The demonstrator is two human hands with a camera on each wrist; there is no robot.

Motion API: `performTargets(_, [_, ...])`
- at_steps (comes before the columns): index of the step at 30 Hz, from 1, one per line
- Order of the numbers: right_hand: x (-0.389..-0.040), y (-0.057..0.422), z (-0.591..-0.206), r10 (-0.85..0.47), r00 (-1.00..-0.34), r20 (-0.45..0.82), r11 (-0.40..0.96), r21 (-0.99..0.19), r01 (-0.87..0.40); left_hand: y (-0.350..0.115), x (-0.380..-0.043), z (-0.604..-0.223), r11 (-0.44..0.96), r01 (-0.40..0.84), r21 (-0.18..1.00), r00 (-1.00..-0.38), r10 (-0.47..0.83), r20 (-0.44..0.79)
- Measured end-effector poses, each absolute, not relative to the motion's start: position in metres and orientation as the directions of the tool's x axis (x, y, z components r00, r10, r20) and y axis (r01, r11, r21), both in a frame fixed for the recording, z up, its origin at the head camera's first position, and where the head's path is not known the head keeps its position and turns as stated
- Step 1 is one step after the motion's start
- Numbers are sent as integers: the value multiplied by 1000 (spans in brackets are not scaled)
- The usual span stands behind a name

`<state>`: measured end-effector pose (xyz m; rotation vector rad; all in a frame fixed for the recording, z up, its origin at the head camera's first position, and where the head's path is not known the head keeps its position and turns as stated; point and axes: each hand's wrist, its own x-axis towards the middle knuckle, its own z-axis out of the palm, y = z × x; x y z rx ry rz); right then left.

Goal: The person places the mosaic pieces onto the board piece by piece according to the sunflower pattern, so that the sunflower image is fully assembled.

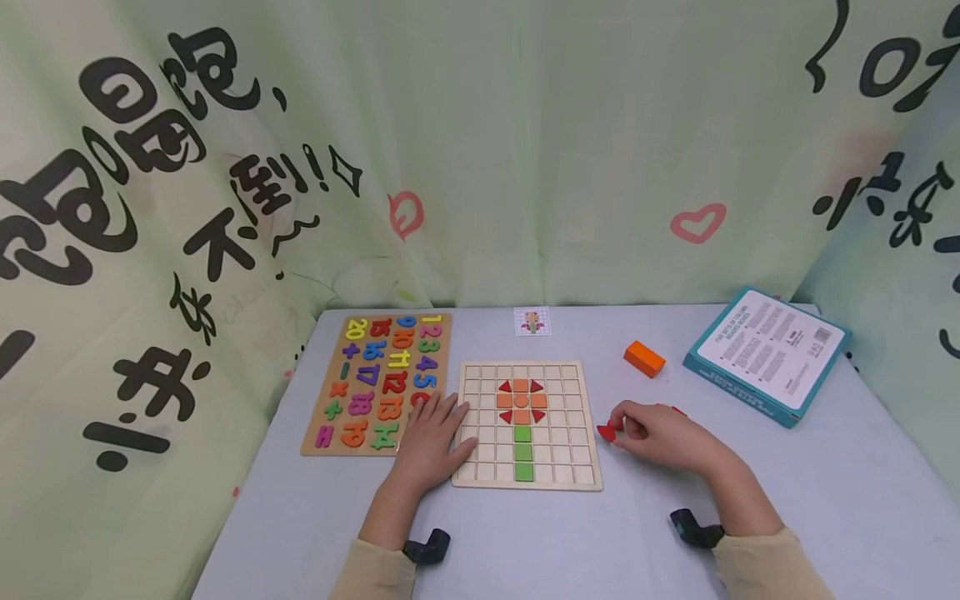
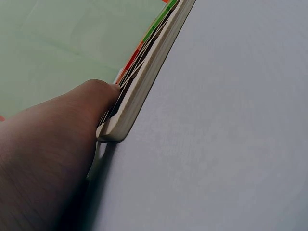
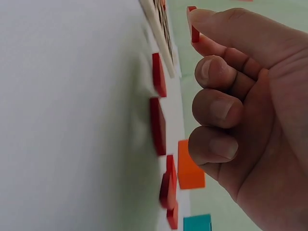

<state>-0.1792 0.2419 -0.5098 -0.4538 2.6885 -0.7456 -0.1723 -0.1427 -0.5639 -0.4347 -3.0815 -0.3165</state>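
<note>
A wooden grid board (image 1: pixel 558 467) lies at the middle of the table, bearing a flower of orange squares (image 1: pixel 521 386) and red triangles (image 1: pixel 506 416) with a stem of green squares (image 1: pixel 522 452). My left hand (image 1: pixel 429 437) rests spread over the board's left edge, its fingers straight and reaching beside the number board. In the left wrist view its thumb (image 2: pixel 98 91) lies on the board's corner. To the right of the board, my right hand (image 1: pixel 667 435) pinches a small red piece (image 3: pixel 195 29) between thumb and index finger, the other fingers curled. Several red pieces (image 3: pixel 158 126) lie beneath that hand.
A wooden number board (image 1: pixel 318 433) with coloured numerals lies at the left. Behind the grid board is a small pattern card (image 1: pixel 521 325). An orange block (image 1: pixel 644 359) and a teal box (image 1: pixel 750 397) stand at the right. A printed curtain (image 1: pixel 540 167) hangs behind the table.
</note>
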Motion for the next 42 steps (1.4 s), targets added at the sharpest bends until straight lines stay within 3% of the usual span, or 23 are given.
performTargets(12, [-189, 196, -493, -472, -856, -213, 754, -600, -266, -143, -172, -564, 941, 273, 202, -962, 270, 41])
performTargets(26, [-192, 131, -506, -613, -774, -161, 695, -576, -430, -143, -173, -563, 938, 278, 207, -960, 277, 36])
performTargets(42, [-186, 101, -518, -602, -775, -194, 735, -513, -443, -144, -172, -565, 940, 283, 192, -959, 280, 44])
